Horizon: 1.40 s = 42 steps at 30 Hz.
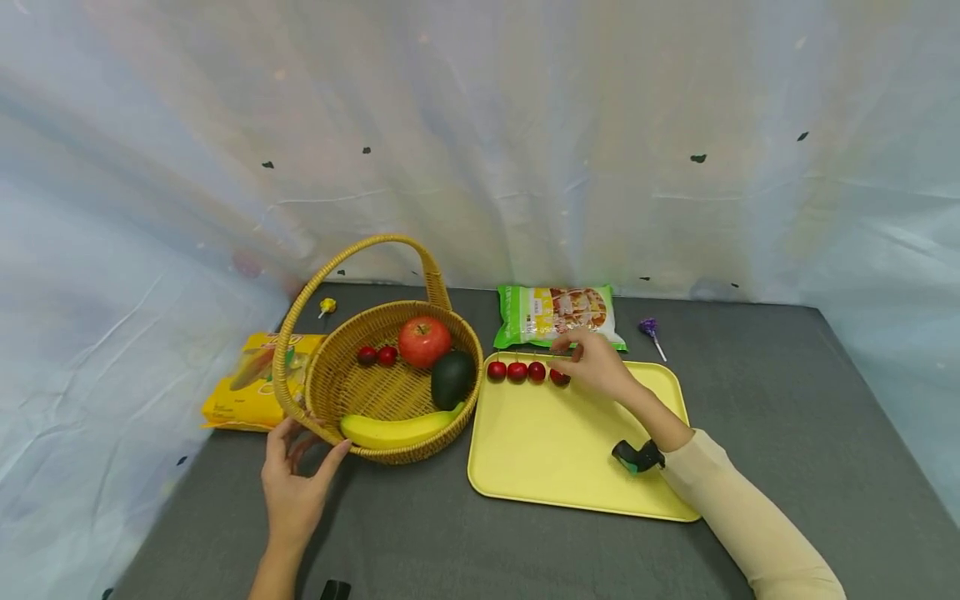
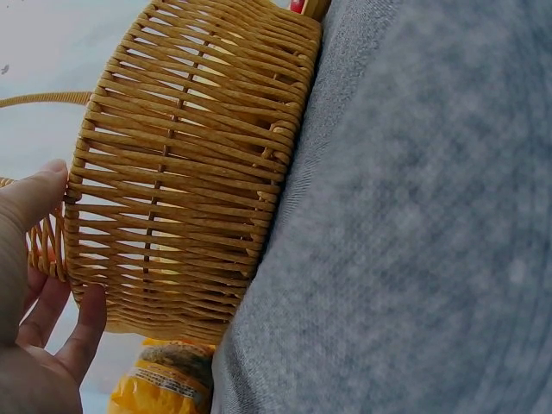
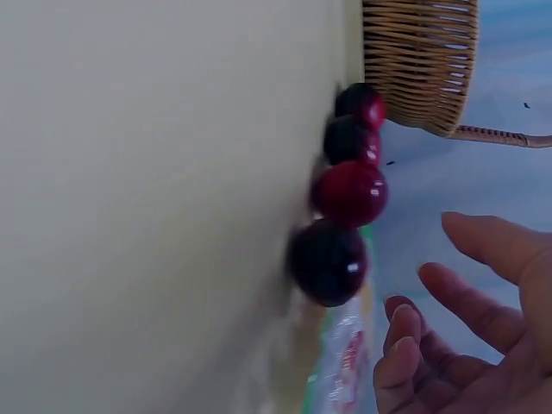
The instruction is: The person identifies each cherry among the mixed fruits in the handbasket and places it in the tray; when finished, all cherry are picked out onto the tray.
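My left hand (image 1: 295,492) grips the rim of a wicker basket (image 1: 397,455) near the foot of its handle, thumb and fingers on either side in the left wrist view. Inside lie a banana (image 1: 397,431), an avocado (image 1: 452,379), a red apple-like fruit (image 1: 424,342) and two cherries (image 1: 377,356). Several more cherries (image 1: 517,372) stand in a row along the far left edge of a yellow tray (image 1: 555,450). Over the row's right end is my right hand (image 1: 596,367). The right wrist view shows its fingers loosely bent, apart from the nearest cherry (image 3: 329,262), holding nothing.
Behind the tray lies a green-and-white food packet (image 1: 558,315), with a purple lollipop (image 1: 649,329) to its right. A yellow bag (image 1: 255,383) lies left of the basket, and a yellow lollipop (image 1: 327,306) behind it. Hanging cloth (image 1: 525,167) borders the grey table (image 1: 780,400).
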Motion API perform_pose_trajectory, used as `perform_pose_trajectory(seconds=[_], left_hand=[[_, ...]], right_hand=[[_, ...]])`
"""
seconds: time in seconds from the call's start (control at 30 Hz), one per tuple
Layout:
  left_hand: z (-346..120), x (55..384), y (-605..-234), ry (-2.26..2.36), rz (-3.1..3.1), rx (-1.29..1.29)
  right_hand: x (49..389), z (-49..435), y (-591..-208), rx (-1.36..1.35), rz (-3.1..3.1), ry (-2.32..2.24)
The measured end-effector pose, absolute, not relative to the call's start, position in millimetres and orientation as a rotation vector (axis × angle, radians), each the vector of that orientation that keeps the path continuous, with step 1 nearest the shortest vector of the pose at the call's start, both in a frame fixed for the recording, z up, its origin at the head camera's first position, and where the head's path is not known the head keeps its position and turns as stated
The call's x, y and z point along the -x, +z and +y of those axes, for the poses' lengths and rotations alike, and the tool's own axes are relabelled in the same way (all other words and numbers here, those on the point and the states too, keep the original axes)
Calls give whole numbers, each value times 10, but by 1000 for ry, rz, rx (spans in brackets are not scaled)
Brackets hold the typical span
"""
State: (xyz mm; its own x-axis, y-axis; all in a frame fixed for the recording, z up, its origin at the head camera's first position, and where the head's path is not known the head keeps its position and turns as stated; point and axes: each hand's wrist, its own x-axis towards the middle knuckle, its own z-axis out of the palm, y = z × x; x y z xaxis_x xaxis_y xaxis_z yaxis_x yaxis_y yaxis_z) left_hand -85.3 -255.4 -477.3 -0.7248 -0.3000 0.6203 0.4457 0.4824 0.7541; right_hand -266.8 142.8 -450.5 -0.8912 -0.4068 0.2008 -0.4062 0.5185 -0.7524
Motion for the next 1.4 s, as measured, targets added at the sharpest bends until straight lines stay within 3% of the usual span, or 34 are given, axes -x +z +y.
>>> perform_pose_trajectory(seconds=[0.23, 0.47, 0.63, 1.0, 1.4], left_hand=[[-2553, 842, -4768, -1301, -2004, 106], [-2559, 841, -4756, -1303, -2021, 82], [-2563, 842, -4767, -1300, -2010, 109], [-2590, 862, -4778, -1297, -1992, 166], [-2580, 834, -4740, -1351, -2060, 69]], right_hand=[[2781, 988, -4189, 969, 2601, -1556], [2793, 172, -3800, 1254, 2339, -1554], [2799, -390, -3631, 1291, 2193, -1443], [2858, -1156, -3925, 1133, 2073, -1214], [2862, -1382, -4085, 1130, 2113, -970]])
